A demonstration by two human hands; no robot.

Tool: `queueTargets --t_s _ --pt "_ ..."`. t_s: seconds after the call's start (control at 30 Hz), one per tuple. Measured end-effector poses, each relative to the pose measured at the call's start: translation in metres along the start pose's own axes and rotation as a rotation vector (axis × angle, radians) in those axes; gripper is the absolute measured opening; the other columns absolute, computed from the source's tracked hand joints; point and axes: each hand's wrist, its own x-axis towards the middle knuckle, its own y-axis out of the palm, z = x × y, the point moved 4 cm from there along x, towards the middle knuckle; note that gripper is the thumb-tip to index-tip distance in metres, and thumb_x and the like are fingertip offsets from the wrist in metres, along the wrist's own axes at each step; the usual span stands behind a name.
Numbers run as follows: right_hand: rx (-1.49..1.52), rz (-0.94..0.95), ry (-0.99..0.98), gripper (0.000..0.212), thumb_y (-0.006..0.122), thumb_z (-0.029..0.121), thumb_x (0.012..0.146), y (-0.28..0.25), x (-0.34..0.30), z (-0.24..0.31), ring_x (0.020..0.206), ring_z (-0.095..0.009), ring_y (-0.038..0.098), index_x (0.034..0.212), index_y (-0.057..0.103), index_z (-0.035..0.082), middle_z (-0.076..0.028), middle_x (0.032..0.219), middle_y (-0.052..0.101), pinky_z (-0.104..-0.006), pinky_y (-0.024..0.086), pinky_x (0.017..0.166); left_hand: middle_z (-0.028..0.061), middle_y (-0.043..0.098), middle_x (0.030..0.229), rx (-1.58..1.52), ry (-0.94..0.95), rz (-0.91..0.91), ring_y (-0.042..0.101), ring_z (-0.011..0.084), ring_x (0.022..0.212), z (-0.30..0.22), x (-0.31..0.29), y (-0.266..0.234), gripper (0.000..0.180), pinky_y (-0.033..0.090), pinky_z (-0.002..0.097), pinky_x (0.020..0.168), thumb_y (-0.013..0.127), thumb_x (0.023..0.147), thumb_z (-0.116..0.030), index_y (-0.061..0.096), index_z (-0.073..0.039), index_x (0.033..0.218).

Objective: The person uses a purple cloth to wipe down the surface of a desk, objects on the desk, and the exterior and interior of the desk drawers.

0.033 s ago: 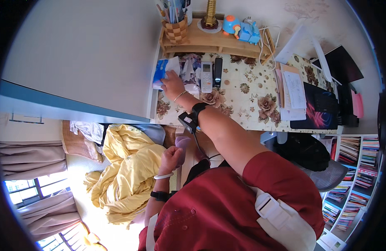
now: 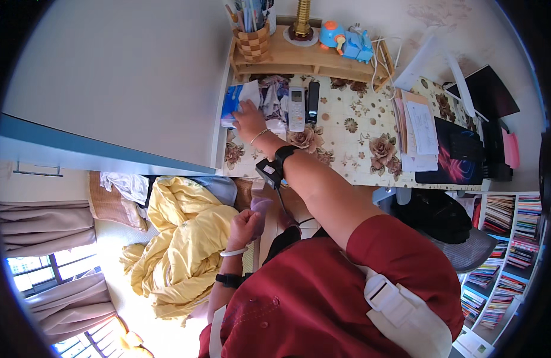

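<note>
My right hand reaches over the left end of the desk, fingers curled at the edge of a blue soft tissue pack. A white tissue shows at the pack's top; the fingertips partly hide the grip. Beside them lies a crumpled patterned cloth, then a white remote control and a black stapler-like object. My left hand is low in front of the desk, closed in a fist, with a purple cloth bunched at it.
A wooden shelf at the back bears a woven pen basket, a golden tower and blue toys. Papers and a dark mat lie at right. A yellow quilt is heaped at left; a tall grey panel borders the desk.
</note>
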Motion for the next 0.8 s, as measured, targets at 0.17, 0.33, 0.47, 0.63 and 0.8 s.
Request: queueTargets --t_s 0.17,0.33,0.47,0.63,0.8 --pt "-0.225 0.145 -0.02 0.04 0.066 0.023 0.07 0.014 -0.002 0.001 0.115 -0.035 0.034 0.109 0.058 0.014 -0.015 0.117 0.043 -0.0592 0.032 0.088 0.001 0.058 0.064 0.044 -0.019 0.005 0.05 0.0065 0.06 0.006 0.0 -0.024 0.019 0.042 0.0239 0.054 0.06 0.084 -0.018 0.061 0.001 0.082" --pt "-0.256 -0.018 -0.102 0.041 0.066 0.023 0.071 -0.009 -0.001 0.018 0.111 -0.036 0.041 0.109 0.056 0.013 -0.016 0.119 0.044 -0.0553 0.035 0.089 -0.0006 0.056 0.069 0.008 0.013 0.083 0.047 0.0055 0.063 0.003 0.016 -0.013 0.016 0.041 0.0221 0.056 0.057 0.085 -0.014 0.06 0.001 0.08" --pt "0.205 0.251 -0.172 0.046 0.064 0.022 0.073 -0.042 -0.052 0.023 0.105 -0.031 0.05 0.117 0.053 0.012 -0.016 0.115 0.051 -0.0416 0.041 0.089 -0.0038 0.048 0.063 -0.218 0.013 0.128 0.041 0.0046 0.059 -0.004 0.033 -0.004 0.018 0.034 0.0209 0.052 0.059 0.086 -0.019 0.056 -0.005 0.074" --pt "0.799 0.703 0.294 0.043 0.062 0.021 0.079 -0.042 -0.194 -0.036 0.108 -0.024 0.052 0.119 0.051 0.011 -0.013 0.107 0.058 -0.0347 0.04 0.093 -0.0053 0.042 0.058 -0.716 0.107 0.301 0.032 0.0042 0.052 -0.113 0.043 0.025 0.032 0.028 0.0196 0.05 0.065 0.082 -0.032 0.05 -0.008 0.066" --pt "1.91 0.416 0.422 0.042 0.053 0.016 0.087 -0.077 -0.232 -0.032 0.11 -0.02 0.049 0.127 0.044 0.005 -0.01 0.122 0.05 -0.0346 0.042 0.093 -0.0018 0.044 0.062 -0.929 0.456 0.451 0.036 0.0067 0.055 -0.19 0.053 0.074 0.028 0.028 0.0219 0.051 0.063 0.083 -0.027 0.05 -0.007 0.069"
